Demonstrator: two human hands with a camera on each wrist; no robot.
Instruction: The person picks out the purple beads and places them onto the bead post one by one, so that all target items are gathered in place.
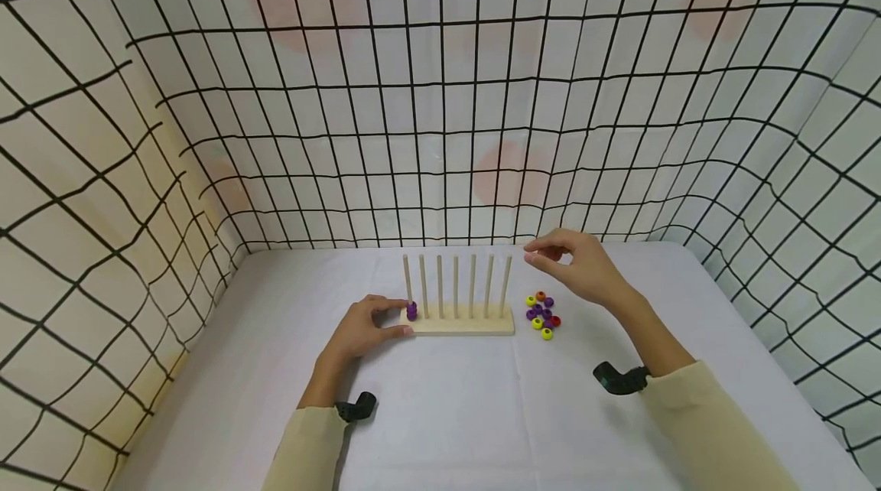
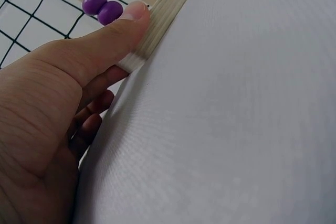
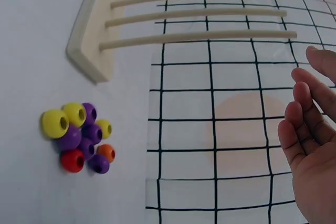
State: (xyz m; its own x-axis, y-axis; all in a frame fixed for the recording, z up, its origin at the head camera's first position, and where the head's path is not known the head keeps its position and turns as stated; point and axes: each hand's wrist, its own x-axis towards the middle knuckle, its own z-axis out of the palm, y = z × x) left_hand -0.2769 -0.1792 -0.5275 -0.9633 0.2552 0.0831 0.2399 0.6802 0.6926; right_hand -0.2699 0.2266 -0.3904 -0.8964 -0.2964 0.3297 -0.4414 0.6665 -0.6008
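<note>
A wooden peg board [image 1: 460, 328] with a row of upright pegs stands on the table. My left hand [image 1: 356, 332] grips its left end, the thumb at the front edge and the fingers behind. Two purple beads [image 2: 109, 8] sit low on the leftmost peg, close to that thumb. My right hand [image 1: 585, 268] is raised to the right of the pegs, above and behind a pile of loose beads. In the right wrist view its fingers [image 3: 300, 129] are loosely bent, and nothing shows between them and the thumb.
Yellow beads [image 3: 55, 124], several purple beads [image 3: 67, 139], a red bead [image 3: 72, 161] and an orange bead [image 3: 106, 152] lie together right of the board. A black grid net [image 1: 440, 131] over pale cloth encloses the white table [image 1: 447, 414] at the back and sides.
</note>
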